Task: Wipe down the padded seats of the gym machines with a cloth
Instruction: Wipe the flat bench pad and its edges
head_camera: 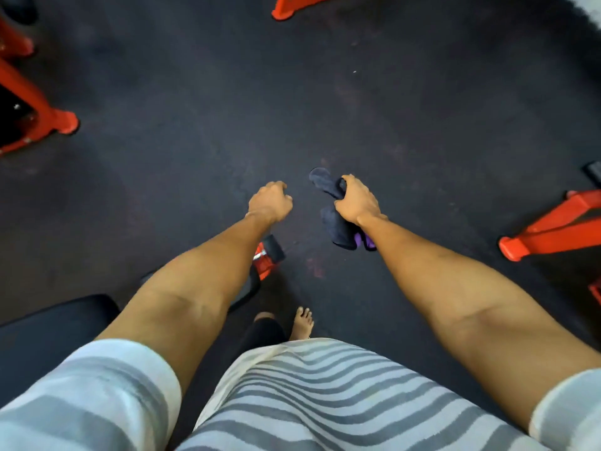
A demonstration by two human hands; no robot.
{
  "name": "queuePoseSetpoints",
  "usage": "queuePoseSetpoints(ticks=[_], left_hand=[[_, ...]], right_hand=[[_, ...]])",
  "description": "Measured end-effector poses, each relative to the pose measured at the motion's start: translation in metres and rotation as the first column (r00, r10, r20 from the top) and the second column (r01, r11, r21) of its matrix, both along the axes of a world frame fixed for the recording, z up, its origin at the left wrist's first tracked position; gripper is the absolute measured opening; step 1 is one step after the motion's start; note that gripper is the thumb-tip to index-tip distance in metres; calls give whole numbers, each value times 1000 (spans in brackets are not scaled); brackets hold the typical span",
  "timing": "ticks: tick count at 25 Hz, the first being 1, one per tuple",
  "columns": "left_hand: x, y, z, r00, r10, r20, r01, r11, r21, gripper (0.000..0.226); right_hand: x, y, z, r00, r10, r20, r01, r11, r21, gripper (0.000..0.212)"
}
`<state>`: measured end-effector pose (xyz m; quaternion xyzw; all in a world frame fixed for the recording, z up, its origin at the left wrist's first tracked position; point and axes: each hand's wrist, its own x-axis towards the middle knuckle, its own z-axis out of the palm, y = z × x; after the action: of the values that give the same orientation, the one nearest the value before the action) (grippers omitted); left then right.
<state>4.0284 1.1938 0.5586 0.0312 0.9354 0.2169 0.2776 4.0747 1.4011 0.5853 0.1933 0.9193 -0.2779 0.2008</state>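
Observation:
My right hand (357, 200) is closed around a dark cloth (338, 229) with a purple patch; one end sticks out ahead of the fist and the rest hangs below it. My left hand (270, 201) is a loose fist with nothing in it, held out over the dark floor at about the same height, a short gap to the left of the cloth. A black padded seat (48, 330) lies at the lower left, beside and below my left arm, partly hidden by my sleeve.
Red machine frame feet stand at the left edge (48, 118), top centre (292, 8) and right edge (549, 232). A red and black bench foot (268, 255) shows under my left forearm. My bare foot (302, 323) is on the dark rubber floor (227, 109).

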Motion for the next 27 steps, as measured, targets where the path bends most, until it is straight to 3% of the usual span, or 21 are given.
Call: queuePoseSetpoints(ticks=[6,17,27], left_hand=[[-92,133,53,955,-271,-120,272,962,-1,46],[-288,349,116,860,-473,-191,476,879,-35,45],[-433,569,130,764,-610,-209,619,785,-29,44]], right_hand=[[-38,120,43,988,-147,-53,150,987,53,68],[-180,327,104,927,-346,-145,362,926,107,70],[-306,525,98,835,-518,-187,538,840,75,64]])
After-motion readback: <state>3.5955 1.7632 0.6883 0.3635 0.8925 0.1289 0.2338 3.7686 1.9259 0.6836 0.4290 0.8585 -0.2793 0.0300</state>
